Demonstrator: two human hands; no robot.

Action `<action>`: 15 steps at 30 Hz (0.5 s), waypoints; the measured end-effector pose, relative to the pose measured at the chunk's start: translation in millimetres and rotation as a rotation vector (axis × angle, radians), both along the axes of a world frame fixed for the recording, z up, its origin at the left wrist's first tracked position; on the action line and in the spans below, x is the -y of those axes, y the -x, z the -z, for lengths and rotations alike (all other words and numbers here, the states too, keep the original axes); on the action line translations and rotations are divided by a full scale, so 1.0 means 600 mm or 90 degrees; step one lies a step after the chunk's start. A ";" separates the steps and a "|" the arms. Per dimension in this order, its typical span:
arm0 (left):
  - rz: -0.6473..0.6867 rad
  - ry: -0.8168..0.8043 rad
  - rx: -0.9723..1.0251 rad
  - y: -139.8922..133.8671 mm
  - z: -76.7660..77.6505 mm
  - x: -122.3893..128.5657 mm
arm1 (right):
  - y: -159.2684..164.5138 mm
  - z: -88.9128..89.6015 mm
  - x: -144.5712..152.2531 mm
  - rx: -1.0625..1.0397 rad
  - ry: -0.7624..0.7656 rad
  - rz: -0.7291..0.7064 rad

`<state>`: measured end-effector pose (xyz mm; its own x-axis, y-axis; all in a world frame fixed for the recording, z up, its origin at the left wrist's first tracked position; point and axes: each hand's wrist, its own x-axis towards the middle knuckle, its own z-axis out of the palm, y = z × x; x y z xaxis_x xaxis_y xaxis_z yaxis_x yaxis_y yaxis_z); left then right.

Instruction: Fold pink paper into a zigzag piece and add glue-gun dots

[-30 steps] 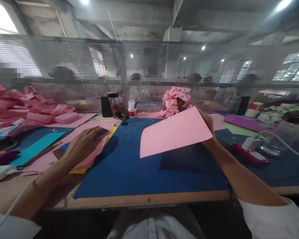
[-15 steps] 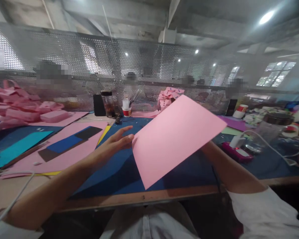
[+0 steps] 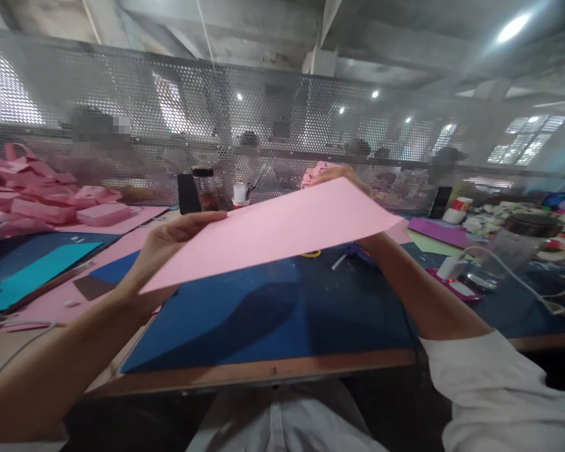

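A flat pink sheet (image 3: 282, 226), like paper or thin card, is held up over the blue work mat (image 3: 263, 314). My left hand (image 3: 174, 235) is closed on its left side, the thumb along the upper edge and the other fingers partly hidden underneath. At the far right edge, my right hand (image 3: 343, 179) grips the sheet, its fingers showing above the top edge and the rest behind it. Beneath the sheet, a strip of white scrap and a yellow ring-shaped handle (image 3: 311, 253) lie on the mat.
Folded pink pieces (image 3: 42, 194) are heaped at the left, near a turquoise sheet (image 3: 42, 276). A lidded bottle (image 3: 206, 188) stands by the perforated screen (image 3: 273, 113). On the right are a purple sheet (image 3: 440, 232), a clear jar (image 3: 513, 251) and a white cable (image 3: 499, 263).
The pink sheet has turned flatter and shifted left. My left hand, earlier open beside its edge, now grips it. My right hand has come into sight above the far edge.
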<state>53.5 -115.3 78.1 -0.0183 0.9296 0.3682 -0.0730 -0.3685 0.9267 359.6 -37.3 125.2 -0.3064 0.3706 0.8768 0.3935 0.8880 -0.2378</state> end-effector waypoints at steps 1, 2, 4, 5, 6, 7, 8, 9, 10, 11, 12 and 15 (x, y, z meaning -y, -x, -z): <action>0.005 0.037 -0.012 -0.002 -0.001 0.005 | -0.001 0.004 0.002 0.010 0.008 -0.015; 0.010 0.072 -0.021 -0.004 -0.001 0.009 | -0.001 0.009 0.003 0.019 0.021 -0.024; 0.004 0.109 -0.024 -0.007 0.002 0.012 | -0.001 0.023 -0.001 0.030 0.056 -0.021; -0.005 0.111 -0.029 -0.008 0.005 0.012 | -0.001 0.031 -0.006 0.036 0.073 -0.020; -0.017 0.104 -0.044 -0.008 0.009 0.012 | -0.001 0.039 -0.011 0.040 0.082 -0.018; -0.027 0.095 -0.070 -0.007 0.013 0.012 | -0.002 0.047 -0.016 0.042 0.087 -0.016; -0.037 0.082 -0.105 -0.005 0.017 0.013 | -0.004 0.054 -0.020 0.045 0.091 -0.015; -0.046 0.069 -0.145 -0.002 0.021 0.015 | -0.005 0.060 -0.024 0.051 0.096 -0.016; -0.052 0.058 -0.184 0.001 0.025 0.018 | -0.007 0.066 -0.026 0.053 0.097 -0.018; -0.066 0.044 -0.214 0.004 0.029 0.022 | -0.010 0.071 -0.027 0.061 0.099 -0.020; -0.073 0.035 -0.239 0.009 0.034 0.026 | -0.013 0.075 -0.027 0.073 0.099 -0.020; -0.097 0.017 -0.314 0.023 0.052 0.041 | -0.024 0.088 -0.016 0.126 0.089 0.004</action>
<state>39.4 -140.2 46.9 0.0154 0.9391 0.3432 0.4272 -0.3165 0.8470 373.7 -27.6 72.3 -0.4647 0.4864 0.7400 0.4494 0.8496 -0.2761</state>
